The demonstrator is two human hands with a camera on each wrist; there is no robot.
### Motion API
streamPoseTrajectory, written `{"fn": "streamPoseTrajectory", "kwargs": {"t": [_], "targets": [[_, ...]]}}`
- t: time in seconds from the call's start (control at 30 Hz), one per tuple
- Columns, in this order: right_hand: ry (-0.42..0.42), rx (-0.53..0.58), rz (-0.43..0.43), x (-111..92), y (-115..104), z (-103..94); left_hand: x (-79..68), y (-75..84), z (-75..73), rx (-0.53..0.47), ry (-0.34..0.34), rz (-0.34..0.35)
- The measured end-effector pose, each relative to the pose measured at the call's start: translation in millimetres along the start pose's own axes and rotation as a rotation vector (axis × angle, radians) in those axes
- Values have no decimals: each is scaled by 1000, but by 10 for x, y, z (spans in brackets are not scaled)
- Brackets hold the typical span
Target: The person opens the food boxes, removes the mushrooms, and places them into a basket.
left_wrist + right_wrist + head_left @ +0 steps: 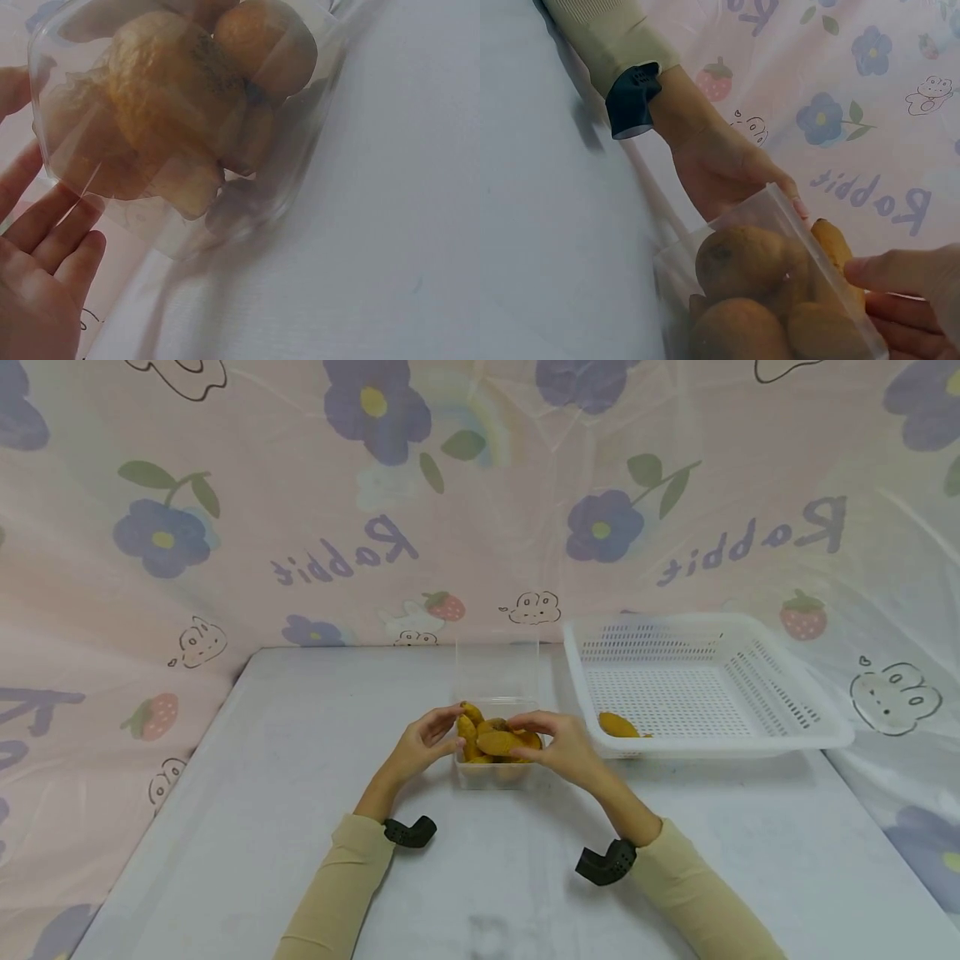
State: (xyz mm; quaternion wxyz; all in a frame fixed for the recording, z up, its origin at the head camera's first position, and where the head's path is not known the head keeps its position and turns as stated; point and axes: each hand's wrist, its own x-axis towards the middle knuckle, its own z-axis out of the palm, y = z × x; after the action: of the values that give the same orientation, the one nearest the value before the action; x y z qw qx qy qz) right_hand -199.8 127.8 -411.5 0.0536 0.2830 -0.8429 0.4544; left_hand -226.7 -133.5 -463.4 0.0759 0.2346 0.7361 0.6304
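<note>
A clear plastic box (495,777) stands on the table, heaped with several oblong yellow-orange fruits (498,743). Some rise above its rim; others show as rounded brown-yellow shapes through the wall in the left wrist view. On the box's left side, my left hand (420,747) rests its loosely extended fingers at the rim and outer wall. My right hand (566,747) reaches over the right side, thumb and fingers spread around an upper fruit; its thumb (889,271) presses a fruit (832,244) in the right wrist view. The transparent lid (497,668) stands raised behind the box.
A white perforated basket (750,743) sits at the back right, with a yellow fruit (617,725) in its near left corner. The white table (300,760) meets a printed curtain (480,510) at its back. Black wrist bands (411,832) circle both sleeves' ends.
</note>
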Motion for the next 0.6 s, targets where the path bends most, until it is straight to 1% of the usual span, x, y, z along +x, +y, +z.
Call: {"fn": "streamPoseTrajectory", "kwargs": {"t": [0.37,0.6], "targets": [[-29,4,-5,10,33,3,-6,-3,-4,-29,-2,-2],[-11,-16,-32,20,79,20,-4,7,-5,-43,-5,-4]]}}
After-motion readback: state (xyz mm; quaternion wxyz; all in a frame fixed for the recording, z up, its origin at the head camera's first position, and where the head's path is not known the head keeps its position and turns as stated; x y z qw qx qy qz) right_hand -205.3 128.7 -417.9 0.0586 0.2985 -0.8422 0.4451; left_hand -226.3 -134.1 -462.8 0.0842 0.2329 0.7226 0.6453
